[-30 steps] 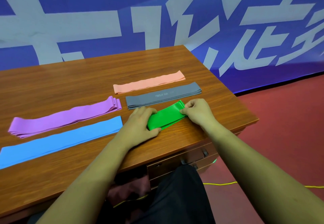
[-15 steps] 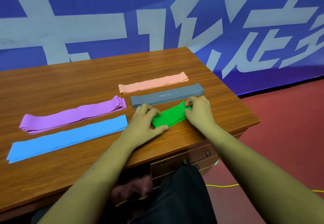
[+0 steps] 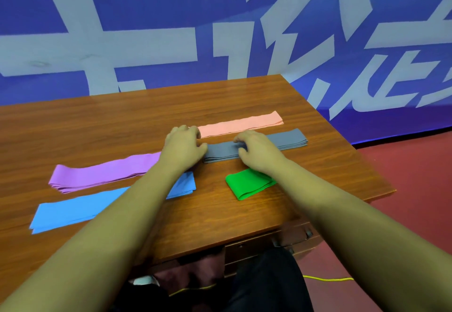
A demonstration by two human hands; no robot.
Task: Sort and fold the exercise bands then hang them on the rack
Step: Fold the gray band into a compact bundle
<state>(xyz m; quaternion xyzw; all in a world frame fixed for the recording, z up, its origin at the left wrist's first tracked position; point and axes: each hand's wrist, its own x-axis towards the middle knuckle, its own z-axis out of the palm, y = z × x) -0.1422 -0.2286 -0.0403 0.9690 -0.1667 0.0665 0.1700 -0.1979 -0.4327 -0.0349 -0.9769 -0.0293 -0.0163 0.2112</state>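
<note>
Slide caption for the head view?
Left hand touches and right hand pinches the grey band; folded green band lies nearer on the desk.

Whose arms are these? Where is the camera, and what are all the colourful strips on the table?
Those are a person's own two arms. The camera sits on their head and looks down, so you see what they see. On the wooden table lie five stretchy exercise bands: a pink band farthest away, then a grey band, a purple band, a blue band, and a green band already folded small. Both hands are at the grey one. The right hand curls its fingers onto the middle and seems to pinch it. The left hand is at its left end, too blurred to tell if it grips. Behind hangs a blue banner.
</note>
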